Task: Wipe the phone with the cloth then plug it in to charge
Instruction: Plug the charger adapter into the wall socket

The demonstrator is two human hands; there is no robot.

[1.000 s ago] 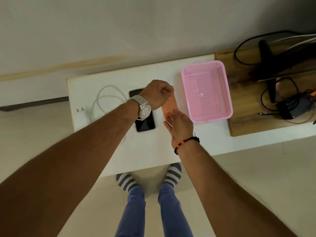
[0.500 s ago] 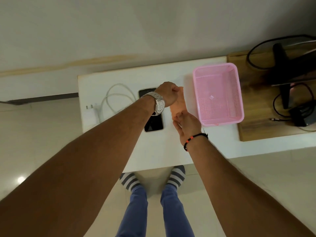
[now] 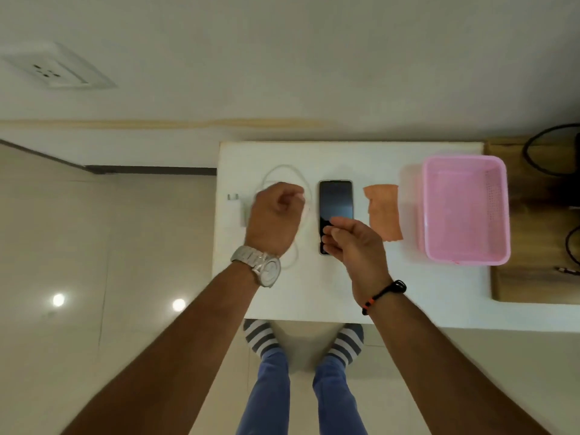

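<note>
Both hands have left the orange cloth [image 3: 383, 211], now flat at the smartphone's [image 3: 335, 205] three o'clock. The right hand [image 3: 351, 243] pinches at the phone's near end; the left hand [image 3: 276, 219], curled, grip contents unclear, hovers over the white charging cable [image 3: 284, 171] at nine o'clock. Wiping looks finished; plugging in begins.

Phone [image 3: 335, 202] has glossy black glass. Cloth [image 3: 383, 211] is matt orange fabric. Basket [image 3: 464, 211] is pink perforated plastic. Tabletop [image 3: 345, 158] is smooth matt white; wood-grain board [image 3: 530, 277] at its right edge. Charger [image 3: 234, 210] and cable [image 3: 282, 171] are white plastic. Metal watch [image 3: 262, 268].
</note>
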